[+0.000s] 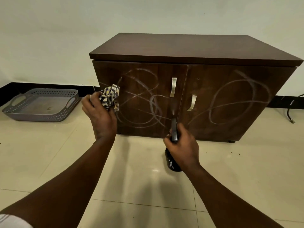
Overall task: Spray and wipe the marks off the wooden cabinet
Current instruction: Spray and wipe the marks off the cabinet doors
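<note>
While hands grip cloth (109, 97) and spray bottle (172, 162), grey basket (39, 116) sits empty

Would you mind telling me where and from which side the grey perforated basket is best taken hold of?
Grip the grey basket by its two cut-out handles, one in each end wall. Come from above, fingers hooked through the slots: it sits flat on the floor, open side up.

Bare forearms; a ring (90, 96), apparently, on the left hand (100, 116); white sleeve (11, 222).
</note>
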The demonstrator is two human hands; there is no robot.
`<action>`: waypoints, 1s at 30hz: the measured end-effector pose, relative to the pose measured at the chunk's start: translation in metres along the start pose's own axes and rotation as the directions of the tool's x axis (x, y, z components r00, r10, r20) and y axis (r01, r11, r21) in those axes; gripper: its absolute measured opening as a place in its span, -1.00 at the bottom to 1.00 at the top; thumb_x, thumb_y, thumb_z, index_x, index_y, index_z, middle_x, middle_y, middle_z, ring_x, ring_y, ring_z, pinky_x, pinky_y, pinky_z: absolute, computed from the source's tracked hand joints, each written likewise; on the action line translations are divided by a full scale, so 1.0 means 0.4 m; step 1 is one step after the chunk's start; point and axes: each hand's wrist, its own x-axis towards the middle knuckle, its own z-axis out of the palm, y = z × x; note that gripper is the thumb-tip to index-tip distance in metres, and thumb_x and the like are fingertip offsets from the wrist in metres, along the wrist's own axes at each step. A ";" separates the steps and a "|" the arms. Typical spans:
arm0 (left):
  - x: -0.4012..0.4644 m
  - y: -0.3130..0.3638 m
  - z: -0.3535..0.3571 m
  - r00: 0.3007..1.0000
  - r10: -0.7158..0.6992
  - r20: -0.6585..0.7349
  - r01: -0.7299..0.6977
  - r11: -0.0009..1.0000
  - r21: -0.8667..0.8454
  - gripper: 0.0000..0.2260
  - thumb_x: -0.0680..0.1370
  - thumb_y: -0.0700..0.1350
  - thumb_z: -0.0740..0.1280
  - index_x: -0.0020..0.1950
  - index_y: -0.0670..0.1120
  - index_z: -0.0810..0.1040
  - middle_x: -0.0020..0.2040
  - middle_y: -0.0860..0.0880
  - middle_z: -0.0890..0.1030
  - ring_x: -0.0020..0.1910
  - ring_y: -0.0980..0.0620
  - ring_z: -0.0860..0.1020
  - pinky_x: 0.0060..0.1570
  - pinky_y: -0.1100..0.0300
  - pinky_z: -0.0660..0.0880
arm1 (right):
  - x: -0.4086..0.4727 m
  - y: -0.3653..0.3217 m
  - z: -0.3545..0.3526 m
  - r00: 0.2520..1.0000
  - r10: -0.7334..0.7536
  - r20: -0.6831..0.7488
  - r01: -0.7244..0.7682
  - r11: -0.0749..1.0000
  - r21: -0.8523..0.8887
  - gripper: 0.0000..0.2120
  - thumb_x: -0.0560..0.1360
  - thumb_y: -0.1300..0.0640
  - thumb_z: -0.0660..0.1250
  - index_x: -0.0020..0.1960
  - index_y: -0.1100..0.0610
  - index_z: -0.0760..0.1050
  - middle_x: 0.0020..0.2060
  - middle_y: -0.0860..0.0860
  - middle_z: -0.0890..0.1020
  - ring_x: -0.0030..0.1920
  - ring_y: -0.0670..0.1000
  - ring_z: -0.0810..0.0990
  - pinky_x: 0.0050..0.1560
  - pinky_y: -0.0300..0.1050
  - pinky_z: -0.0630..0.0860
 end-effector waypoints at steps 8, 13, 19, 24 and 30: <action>0.050 0.128 0.117 0.984 0.166 0.070 -0.156 0.980 -0.125 -0.53 0.46 -0.25 0.31 0.37 -0.17 0.34 0.38 -0.26 0.29 0.33 -0.12 0.31 0.27 0.32 0.28 | 0.034 -0.063 0.013 0.987 -0.158 0.026 0.149 0.967 0.207 -0.73 0.44 0.07 0.39 0.12 0.05 0.47 -0.06 -0.04 0.61 -0.07 -0.03 0.60 -0.08 -0.10 0.57; 0.062 0.090 0.148 0.944 0.301 0.135 -0.299 0.954 -0.032 -0.50 0.45 -0.23 0.32 0.34 -0.01 0.26 0.38 -0.24 0.30 0.31 -0.15 0.32 0.18 0.13 0.47 | 0.101 -0.104 0.007 0.979 -0.203 0.013 0.195 0.956 0.221 -0.70 0.49 0.10 0.39 0.19 0.10 0.46 0.00 0.01 0.60 -0.03 0.03 0.61 0.00 0.05 0.61; 0.092 0.006 0.131 0.934 0.322 0.152 -0.344 0.928 0.147 -0.55 0.43 -0.11 0.23 0.33 -0.09 0.33 0.35 -0.24 0.36 0.27 -0.20 0.35 0.22 0.00 0.41 | 0.161 -0.137 0.008 0.974 -0.222 -0.042 0.225 0.939 0.260 -0.78 0.50 0.10 0.37 0.12 0.10 0.48 -0.06 0.03 0.61 -0.04 0.09 0.62 0.00 0.20 0.59; 0.161 0.014 0.145 0.879 0.475 0.023 -0.474 0.871 0.127 -0.60 0.45 -0.08 0.25 0.28 -0.10 0.36 0.29 -0.26 0.42 0.26 -0.07 0.25 0.36 0.09 0.19 | 0.162 -0.120 0.031 0.984 -0.166 -0.069 0.179 0.920 0.349 -0.80 0.50 0.12 0.35 0.12 0.11 0.49 -0.03 0.04 0.62 0.00 0.07 0.62 0.08 0.23 0.58; 0.132 -0.065 0.211 0.890 0.455 0.025 -0.452 0.874 0.179 -0.61 0.53 0.16 0.31 0.28 0.08 0.29 0.37 -0.07 0.22 0.34 -0.07 0.17 0.38 0.05 0.23 | 0.144 -0.092 0.080 0.985 -0.169 -0.046 0.174 0.921 0.349 -0.79 0.50 0.16 0.36 0.13 0.10 0.49 -0.04 0.04 0.62 0.00 0.05 0.63 0.08 0.18 0.58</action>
